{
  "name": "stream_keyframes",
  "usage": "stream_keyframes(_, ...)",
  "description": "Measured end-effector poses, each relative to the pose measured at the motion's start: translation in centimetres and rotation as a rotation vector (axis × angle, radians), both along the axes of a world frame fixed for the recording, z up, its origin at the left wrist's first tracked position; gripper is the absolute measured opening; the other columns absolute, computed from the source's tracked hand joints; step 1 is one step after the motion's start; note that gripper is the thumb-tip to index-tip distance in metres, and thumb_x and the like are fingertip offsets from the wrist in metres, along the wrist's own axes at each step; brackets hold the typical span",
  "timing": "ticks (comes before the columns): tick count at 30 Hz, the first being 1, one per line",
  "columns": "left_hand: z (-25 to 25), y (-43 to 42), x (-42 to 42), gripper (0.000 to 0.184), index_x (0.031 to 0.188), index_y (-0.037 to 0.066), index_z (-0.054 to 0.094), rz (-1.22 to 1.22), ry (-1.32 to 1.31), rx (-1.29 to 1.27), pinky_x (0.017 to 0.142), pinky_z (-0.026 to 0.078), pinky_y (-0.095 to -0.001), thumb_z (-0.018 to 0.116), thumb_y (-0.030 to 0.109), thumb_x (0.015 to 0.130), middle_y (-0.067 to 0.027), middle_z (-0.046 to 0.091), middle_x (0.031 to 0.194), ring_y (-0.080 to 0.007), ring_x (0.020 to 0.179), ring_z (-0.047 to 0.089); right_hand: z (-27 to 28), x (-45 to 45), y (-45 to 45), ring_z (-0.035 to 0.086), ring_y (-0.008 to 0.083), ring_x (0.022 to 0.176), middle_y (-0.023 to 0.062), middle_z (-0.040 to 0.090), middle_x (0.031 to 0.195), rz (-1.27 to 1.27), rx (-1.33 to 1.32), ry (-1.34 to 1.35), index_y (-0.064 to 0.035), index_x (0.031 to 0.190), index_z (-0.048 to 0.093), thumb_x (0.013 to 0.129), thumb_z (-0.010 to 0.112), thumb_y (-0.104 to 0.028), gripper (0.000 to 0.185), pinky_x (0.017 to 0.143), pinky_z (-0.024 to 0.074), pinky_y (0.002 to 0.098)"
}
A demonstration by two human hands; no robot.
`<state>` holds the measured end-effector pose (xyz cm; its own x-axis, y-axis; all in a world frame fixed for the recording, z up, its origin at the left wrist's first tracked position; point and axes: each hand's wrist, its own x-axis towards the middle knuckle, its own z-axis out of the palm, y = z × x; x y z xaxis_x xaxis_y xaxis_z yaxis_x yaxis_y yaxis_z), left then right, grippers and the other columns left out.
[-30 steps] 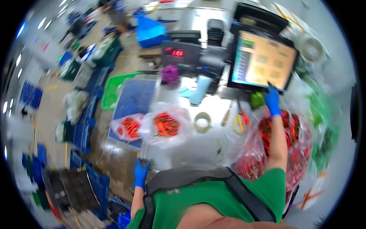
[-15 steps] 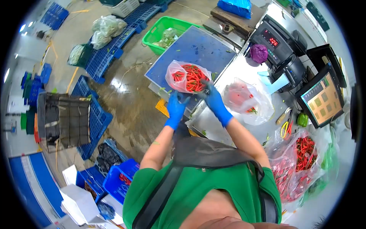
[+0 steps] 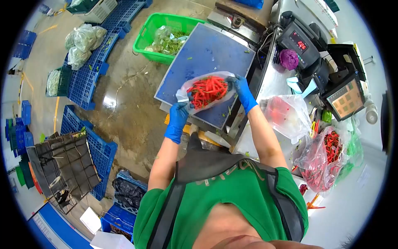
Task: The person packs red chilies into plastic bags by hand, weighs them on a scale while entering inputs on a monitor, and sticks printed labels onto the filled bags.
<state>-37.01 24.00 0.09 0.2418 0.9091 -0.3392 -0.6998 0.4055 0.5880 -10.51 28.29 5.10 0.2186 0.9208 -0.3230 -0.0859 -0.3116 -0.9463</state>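
A clear plastic bag point(image 3: 226, 98) of red chili peppers point(image 3: 207, 91) lies over the blue-topped platform point(image 3: 224, 50), its mouth spread so the peppers show. My left hand point(image 3: 177, 118), in a blue glove, pinches the bag's near left edge. At the opposite edge, my right hand point(image 3: 241, 89), gloved alike, is closed on the plastic; its fingertips are partly hidden. To the right of my right hand, another clear bag point(image 3: 286, 118) with some red showing through rests on the metal counter point(image 3: 265, 139).
A green basket point(image 3: 145, 45) with greens stands behind the platform. On the right are a scale display point(image 3: 299, 43), a purple cabbage point(image 3: 289, 59), a touchscreen point(image 3: 345, 99) and a large bag of chilies point(image 3: 323, 162). Blue pallets point(image 3: 89, 70) lie on the wet floor to the left.
Both hands have moved apart and now hold opposite edges of the chili bag, its mouth stretched wider. The camera view has shifted and turned a little.
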Motion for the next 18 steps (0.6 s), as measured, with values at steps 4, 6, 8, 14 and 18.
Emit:
stream_keyframes(4, 3.2, 2.9, -1.5, 0.036, 0.112, -0.004, 0.051, -0.113, -0.276, -0.068, 0.082, 0.042, -0.0312, 0.046, 0.01, 0.079, -0.0096, 0.058, 0.103, -0.0218, 0.09, 0.055, 1.1, -1.7, -0.1, 0.053, 0.0125, 0.065, 0.0032, 0.061, 0.074, 0.247, -0.099, -0.309, -0.0016, 0.087, 0.064, 0.078, 0.062, -0.015, 0.016, 0.06, 0.0453, 0.0282)
stream_keyframes(6, 4.7, 4.5, -1.6, 0.041, 0.121, 0.0, 0.043, -0.078, -0.106, -0.018, 0.078, 0.045, -0.0347, 0.047, 0.019, 0.084, -0.0106, 0.056, 0.109, -0.0209, 0.086, 0.056, 0.1, -1.4, -0.7, 0.052, 0.0118, 0.065, 0.0033, 0.061, 0.074, 0.09, 0.029, -0.15, -0.0008, 0.087, 0.063, 0.078, 0.063, -0.013, 0.015, 0.059, 0.0449, 0.0291)
stream_keyframes(8, 2.2, 4.7, -1.3, 0.04, 0.119, 0.002, 0.047, -0.021, 0.073, -0.026, 0.078, 0.045, -0.0341, 0.049, 0.023, 0.084, -0.0099, 0.057, 0.107, -0.0203, 0.088, 0.056, -3.6, -0.4, 1.0, 0.051, 0.0114, 0.067, 0.0037, 0.061, 0.076, 0.104, 0.226, -0.177, 0.0, 0.088, 0.062, 0.077, 0.062, -0.01, 0.015, 0.059, 0.0441, 0.0303)
stream_keyframes(14, 2.3, 3.7, 0.5, 0.038, 0.117, 0.001, 0.048, -0.292, 0.212, 0.161, 0.08, 0.045, -0.031, 0.049, 0.021, 0.085, -0.0088, 0.056, 0.108, -0.0176, 0.095, 0.055, -4.4, -5.4, -1.4, 0.056, 0.0131, 0.082, 0.0045, 0.061, 0.093, 0.112, 0.098, 0.108, 0.0013, 0.103, 0.059, 0.078, 0.066, -0.014, 0.031, 0.077, 0.0453, 0.0269)
stream_keyframes(18, -0.4, 2.8, 2.9, 0.032, 0.113, 0.002, 0.05, -0.455, 0.135, 0.145, 0.083, 0.044, -0.0286, 0.047, 0.018, 0.086, -0.0075, 0.057, 0.101, -0.0169, 0.092, 0.053, 0.7, -10.6, -3.3, 0.055, 0.0286, 0.082, 0.0143, 0.061, 0.09, 0.503, 0.455, -0.55, -0.0091, 0.093, 0.064, 0.077, 0.06, -0.042, 0.037, 0.079, 0.0419, 0.0393)
